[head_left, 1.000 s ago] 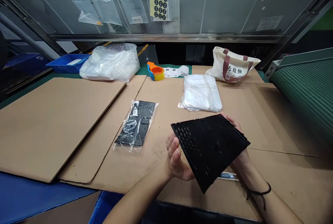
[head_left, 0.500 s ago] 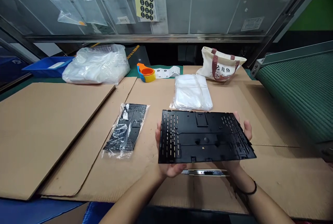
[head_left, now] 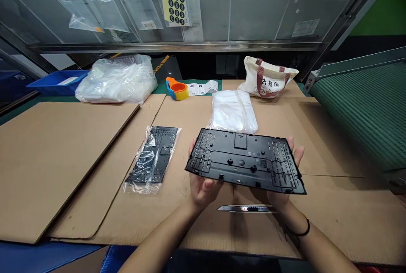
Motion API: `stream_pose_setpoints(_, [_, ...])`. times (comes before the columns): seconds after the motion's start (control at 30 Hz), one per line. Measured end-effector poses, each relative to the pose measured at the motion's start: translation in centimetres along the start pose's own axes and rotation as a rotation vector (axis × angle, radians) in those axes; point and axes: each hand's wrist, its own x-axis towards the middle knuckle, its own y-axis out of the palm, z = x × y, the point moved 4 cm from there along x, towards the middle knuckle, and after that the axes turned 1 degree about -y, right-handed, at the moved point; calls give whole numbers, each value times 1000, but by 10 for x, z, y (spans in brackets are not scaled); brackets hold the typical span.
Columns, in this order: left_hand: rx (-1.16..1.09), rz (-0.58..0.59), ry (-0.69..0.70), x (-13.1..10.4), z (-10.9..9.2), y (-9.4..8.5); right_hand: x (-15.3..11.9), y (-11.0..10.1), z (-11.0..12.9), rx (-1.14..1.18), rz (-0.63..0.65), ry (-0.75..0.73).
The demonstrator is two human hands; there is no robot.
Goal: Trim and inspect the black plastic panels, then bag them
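head view, clock centred on the panel, 12 being away from the worker.

panel (head_left: 242, 163): black, slotted, with small pegs on the face turned up; held in the air above the cardboard (head_left: 190, 114), tilted, the near right corner lowest. it is the piece being handled.

left hand (head_left: 201, 188): grasping the panel's 9 o'clock end, palm below the near edge, some fingers hidden behind. right hand (head_left: 279, 199): grasping the 3 o'clock end, fingertips showing past the edge, palm beneath. neither is clenched; how hard they press i cannot tell.

surroundings: knife (head_left: 247, 208) at 6, blade end seemingly bare and pointing to 9; bagged panel (head_left: 154, 154) at 9; white stack (head_left: 233, 111) at 12; tote (head_left: 268, 77) near 1; belt (head_left: 361, 112) near 2.

handling notes (my judgement): it looks like a check of the pegged face. the grip at both ends suits it, leaving the middle uncovered. best to tip slowly so light runs across slots and pegs, press only on the edges since thin plastic may flex, and lift wrists well clear of the blade.
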Motion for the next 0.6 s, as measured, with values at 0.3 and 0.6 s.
stream_pose_setpoints(0.3, [-279, -65, -176, -5, 11, 6, -9, -2, -3, -175, 84, -52])
stream_pose_setpoints(0.6, [-420, -61, -313, -9, 23, 4, -18, -13, -10, -381, 109, -132])
